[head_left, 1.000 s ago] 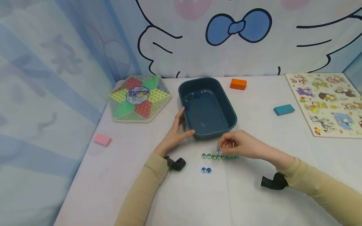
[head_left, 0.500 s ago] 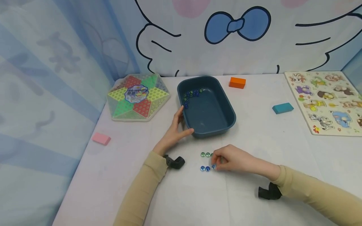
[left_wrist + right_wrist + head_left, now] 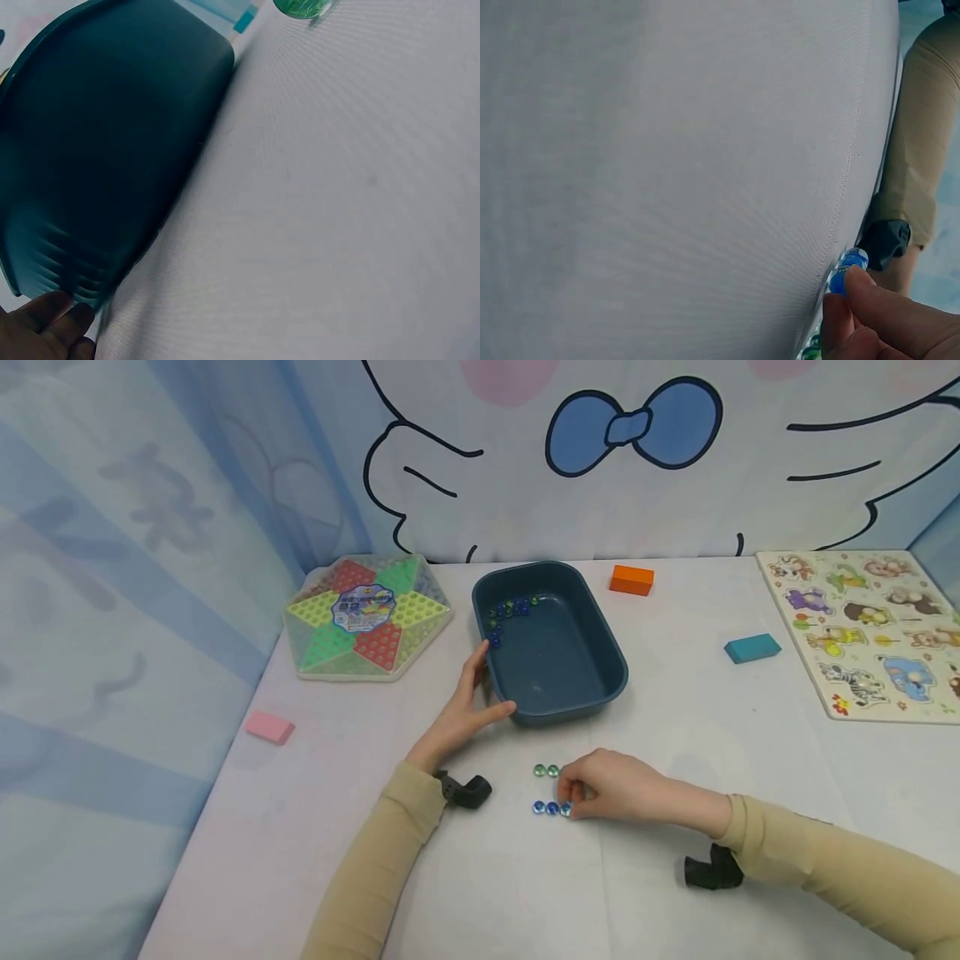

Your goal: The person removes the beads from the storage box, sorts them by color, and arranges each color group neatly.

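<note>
"What was nearest to the person?"

"Two blue marbles point(image 3: 552, 808), on the desk point(image 3: 495, 877) in front of the basin point(image 3: 551, 660). A third blue marble point(image 3: 566, 809) was just beside them, and the right hand point(image 3: 615, 787) had it pinched between thumb and finger. I couldn't tell whether it touched its neighbour."

"Which way did it lie from that hand?"

"Off the fingertips, to the left. The blue row ran crosswise, along the basin's near end, and the right hand was clearly the nearer one to it."

"And past that?"

"Green marbles point(image 3: 553, 771), between the blue row and the basin, in a parallel line; the right hand hid part of it."

"What about the left hand point(image 3: 456, 718)?"

"Clamped on the basin's near left corner, thumb at the near edge, fingers along the left side. The basin's long axis ran away from the person, its far end leaning slightly left."

"Anything farther off?"

"More marbles point(image 3: 522, 608), gathered in the basin's far left part, and an orange block point(image 3: 632, 580) just right of its far right corner"
</note>
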Demonstrator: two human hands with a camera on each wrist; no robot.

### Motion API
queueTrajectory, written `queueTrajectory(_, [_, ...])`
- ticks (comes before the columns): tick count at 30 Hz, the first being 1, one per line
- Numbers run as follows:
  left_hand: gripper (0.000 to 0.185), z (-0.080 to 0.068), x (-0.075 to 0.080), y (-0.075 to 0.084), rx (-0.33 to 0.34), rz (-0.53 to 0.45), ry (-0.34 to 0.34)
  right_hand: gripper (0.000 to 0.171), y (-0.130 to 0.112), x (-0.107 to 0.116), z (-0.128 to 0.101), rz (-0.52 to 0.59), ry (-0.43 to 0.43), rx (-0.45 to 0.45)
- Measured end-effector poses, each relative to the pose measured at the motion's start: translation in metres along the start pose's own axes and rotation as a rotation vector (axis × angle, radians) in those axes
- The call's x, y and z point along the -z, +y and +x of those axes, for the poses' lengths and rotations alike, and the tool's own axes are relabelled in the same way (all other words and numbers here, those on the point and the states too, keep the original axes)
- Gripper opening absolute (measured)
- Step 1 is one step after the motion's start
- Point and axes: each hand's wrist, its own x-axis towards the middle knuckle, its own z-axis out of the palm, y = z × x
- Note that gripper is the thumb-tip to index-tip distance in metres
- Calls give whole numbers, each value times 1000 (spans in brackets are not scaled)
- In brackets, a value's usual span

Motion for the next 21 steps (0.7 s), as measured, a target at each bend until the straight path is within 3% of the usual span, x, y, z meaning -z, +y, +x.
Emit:
queueTrajectory(14, [89, -2, 0, 5, 5, 12, 5, 13, -2, 4, 0, -18, 2, -8])
queueTrajectory(21, [89, -2, -1, 4, 4, 12, 6, 11, -10, 27, 4, 64, -11, 35])
